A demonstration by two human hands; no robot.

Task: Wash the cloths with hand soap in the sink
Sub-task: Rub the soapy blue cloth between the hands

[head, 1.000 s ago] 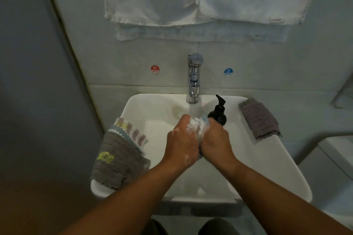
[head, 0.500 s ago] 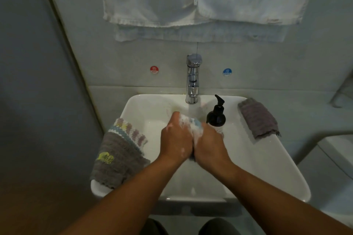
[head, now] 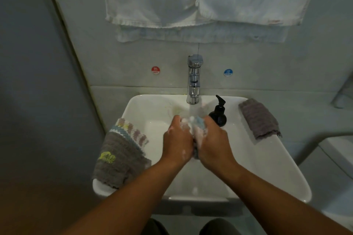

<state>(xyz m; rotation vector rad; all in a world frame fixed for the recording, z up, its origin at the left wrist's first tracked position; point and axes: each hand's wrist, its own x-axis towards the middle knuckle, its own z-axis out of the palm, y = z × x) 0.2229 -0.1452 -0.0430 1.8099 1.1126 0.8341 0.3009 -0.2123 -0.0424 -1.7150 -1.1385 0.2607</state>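
Over the white sink, my left hand and my right hand both grip a small soapy cloth bunched between them, pale with blue and pink patches. Water runs onto it from the chrome tap. Foam clings to both hands. A black soap pump bottle stands just right of my right hand. A grey cloth with a crocheted edge drapes over the sink's left rim. A second grey cloth lies on the right rim.
White towels hang on the wall above the tap. Red hot and blue cold stickers flank the tap. A wall stands close on the left, and a white fixture sits at the right.
Both hands have kept rubbing the cloth together and now hold it under the running water, slightly left of where they were a second ago.
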